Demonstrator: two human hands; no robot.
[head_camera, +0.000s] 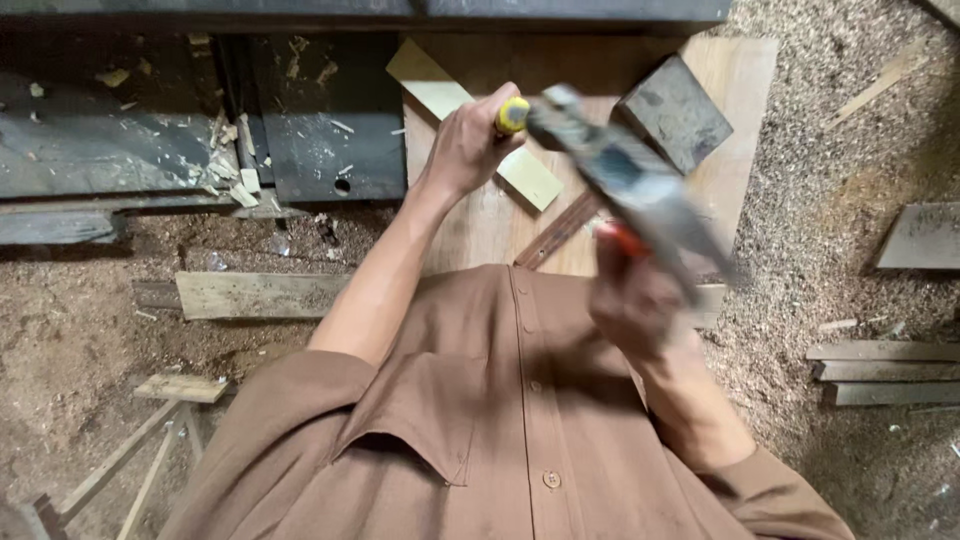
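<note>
Head view: left hand (465, 145) fingers clamped on yellow-handled chisel (512, 115) over board (730, 110); right hand (635, 300) grips raised hammer (625, 185), blurred; no cut visible yet.

Pretty cramped over the wooden board (745, 110). The dark block (672, 112) sits on its far right part, and a pale wood strip (470, 125) lies diagonally across the left part, with a thin brown stick (556, 232) just below it. Bare board only shows along the right edge and in a patch between strip and stick. Left of the board there's a dark metal frame (320, 130) littered with chips, so that side is walled off. Right side is way more open: just sawdust floor (830, 180) until the grey slab (922, 237) and stacked planks (885, 372). A plank (258, 295) lies on the floor at lower left.
</note>
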